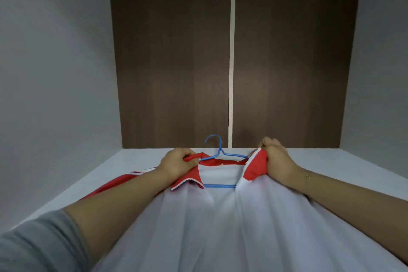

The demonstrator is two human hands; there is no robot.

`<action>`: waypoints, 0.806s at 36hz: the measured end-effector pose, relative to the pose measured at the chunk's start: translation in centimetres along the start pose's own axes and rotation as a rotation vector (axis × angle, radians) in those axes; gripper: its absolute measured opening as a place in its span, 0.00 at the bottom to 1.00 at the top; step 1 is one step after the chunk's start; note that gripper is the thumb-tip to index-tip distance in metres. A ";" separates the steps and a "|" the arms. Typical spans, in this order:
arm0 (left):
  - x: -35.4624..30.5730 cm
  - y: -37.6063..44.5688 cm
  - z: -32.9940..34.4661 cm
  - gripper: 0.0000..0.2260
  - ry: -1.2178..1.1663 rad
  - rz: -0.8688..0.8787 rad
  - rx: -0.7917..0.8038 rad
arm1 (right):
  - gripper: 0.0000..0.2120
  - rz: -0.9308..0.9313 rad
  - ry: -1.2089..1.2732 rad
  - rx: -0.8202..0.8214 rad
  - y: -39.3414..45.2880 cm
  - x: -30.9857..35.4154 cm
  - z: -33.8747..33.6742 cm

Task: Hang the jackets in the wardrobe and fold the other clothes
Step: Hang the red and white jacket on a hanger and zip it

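The red-and-white jacket (220, 216) lies on the white bench (92, 183), collar towards the dark wardrobe doors (176, 62), its long axis running from the person to them; the blue hanger (220, 154) sits inside the neck, hook up; the left hand (178, 162) grips one collar side, the right hand (276, 155) the other; an uneven tug could slip a shoulder off the thin wire.

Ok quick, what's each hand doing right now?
Left hand: grips the red-and-white zip jacket collar and thin blue wire hanger.
Right hand: grips the collar's other side.
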State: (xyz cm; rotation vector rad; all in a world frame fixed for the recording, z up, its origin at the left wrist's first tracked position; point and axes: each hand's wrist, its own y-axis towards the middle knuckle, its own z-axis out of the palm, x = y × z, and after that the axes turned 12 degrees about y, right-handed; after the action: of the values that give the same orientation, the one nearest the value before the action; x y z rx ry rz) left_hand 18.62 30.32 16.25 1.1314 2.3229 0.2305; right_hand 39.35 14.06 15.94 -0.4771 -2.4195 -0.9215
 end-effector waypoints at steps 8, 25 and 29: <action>-1.0 -0.7 -1.2 0.14 0.131 0.011 0.124 | 0.14 0.164 0.019 0.288 0.0 1.3 -2.8; -12.3 -20.7 -9.2 0.06 -0.269 0.029 0.086 | 0.11 0.029 0.378 0.411 -19.9 12.9 -13.7; -13.8 -27.8 -9.3 0.07 -0.305 0.006 0.045 | 0.12 0.009 0.505 0.415 -26.1 13.9 -14.4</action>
State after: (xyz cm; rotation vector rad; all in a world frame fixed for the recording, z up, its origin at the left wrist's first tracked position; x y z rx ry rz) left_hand 1.71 2.84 19.07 1.1102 2.0644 0.0058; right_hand 20.16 -12.40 19.65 -0.0844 -2.0548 -0.4411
